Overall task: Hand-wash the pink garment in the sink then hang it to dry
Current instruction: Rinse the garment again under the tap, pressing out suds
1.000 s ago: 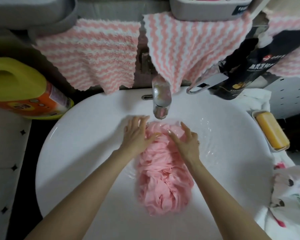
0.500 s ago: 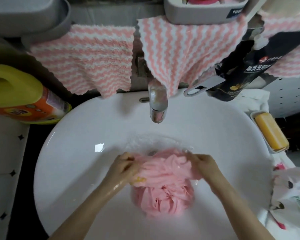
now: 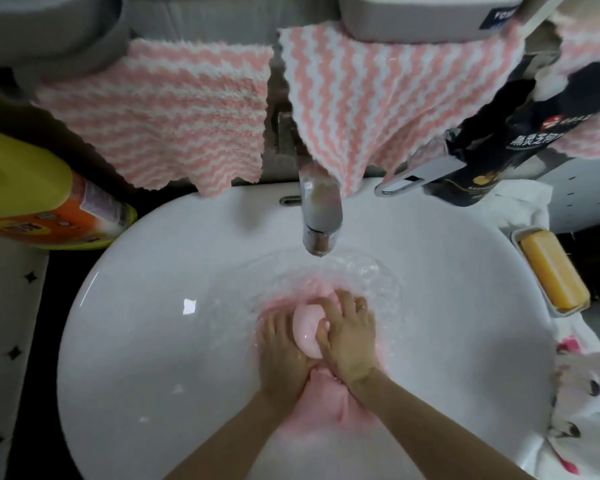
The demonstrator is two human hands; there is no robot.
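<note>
Pink garment (image 3: 326, 410) lies lengthwise in sink (image 3: 153, 341), pointing toward faucet (image 3: 321, 216).

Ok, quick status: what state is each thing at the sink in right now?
Sink: holding rippling water.
Pink garment: wet, bunched in the water, one fold puffed up between the hands.
Left hand: pressing flat on the garment.
Right hand: fingers spread, pressing on it.
Faucet lever: swung right; stream unclear.
Soap bar: in its dish, untouched.
Detergent bottle: beside the sink, untouched.
Striped towels: hanging.
</note>
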